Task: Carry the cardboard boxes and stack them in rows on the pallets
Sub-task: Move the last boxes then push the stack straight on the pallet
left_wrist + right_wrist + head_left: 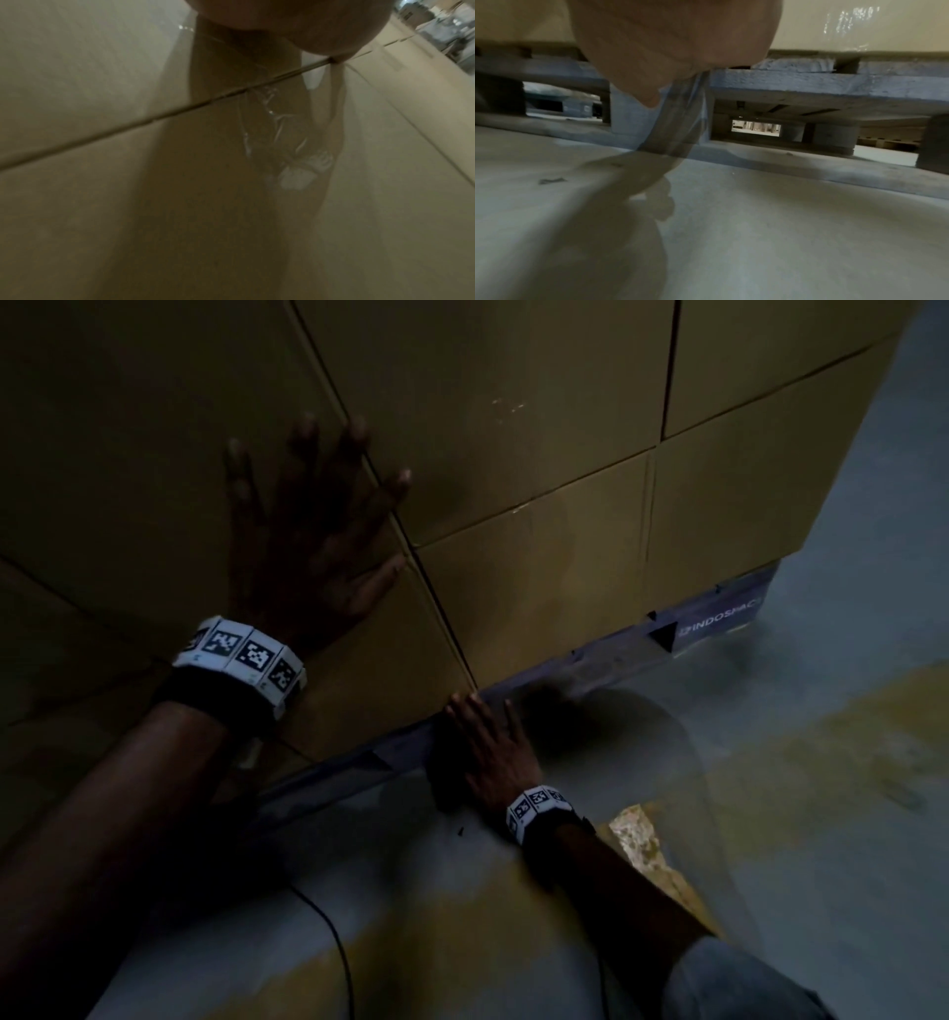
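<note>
Brown cardboard boxes stand stacked in rows on a blue wooden pallet. My left hand lies flat against the stack's side with fingers spread, across a seam between boxes. My right hand is low at the pallet's front edge, fingers straight, resting on the top board. Clear plastic film trails from it over the floor. In the left wrist view my left hand presses wrinkled film on the boxes. In the right wrist view a film strip hangs under my right hand, before the pallet.
Grey concrete floor with worn yellow stripes and a chipped patch lies in front of the pallet. A thin black cable runs across the floor near me. My knee in jeans is at the bottom right.
</note>
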Motion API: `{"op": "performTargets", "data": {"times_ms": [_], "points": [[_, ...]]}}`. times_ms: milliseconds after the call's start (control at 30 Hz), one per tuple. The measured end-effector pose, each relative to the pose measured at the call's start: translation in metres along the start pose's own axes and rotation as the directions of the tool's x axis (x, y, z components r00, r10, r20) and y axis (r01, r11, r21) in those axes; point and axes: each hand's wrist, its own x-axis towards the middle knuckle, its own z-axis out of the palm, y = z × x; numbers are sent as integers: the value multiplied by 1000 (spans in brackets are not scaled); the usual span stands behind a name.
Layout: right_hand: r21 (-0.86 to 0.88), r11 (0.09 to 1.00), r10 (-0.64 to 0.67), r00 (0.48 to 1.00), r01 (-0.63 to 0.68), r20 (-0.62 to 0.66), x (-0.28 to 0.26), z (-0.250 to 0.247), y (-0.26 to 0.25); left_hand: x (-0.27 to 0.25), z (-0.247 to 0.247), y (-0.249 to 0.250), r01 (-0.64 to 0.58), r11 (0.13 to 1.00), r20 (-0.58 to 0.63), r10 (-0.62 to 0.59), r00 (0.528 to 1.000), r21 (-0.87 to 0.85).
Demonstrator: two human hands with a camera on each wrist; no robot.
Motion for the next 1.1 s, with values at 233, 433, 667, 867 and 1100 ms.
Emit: {"op": "performTargets", "data": {"times_ms": [233,433,667,867,1100], "points": [[20,1000,19,1000,-19,22,5,2,0,-2,14,-6,-5,999,-25,6,1000,36],[-28,999,24,999,-23,32,8,3,4,-1,24,-7,16,1000,-64,-15,998,18],[-9,1000,-1,994,0,-112,12,10,3,2,30,-9,4,1000,-90,-4,996,1],[8,999,-30,987,32,-158,15,16,7,2,35,-11,-10,999,-145,14,989,31],[-17,999,-46,997,45,-62,15,12,12,2,35,-13,-12,999,-156,19,988,44]]}}
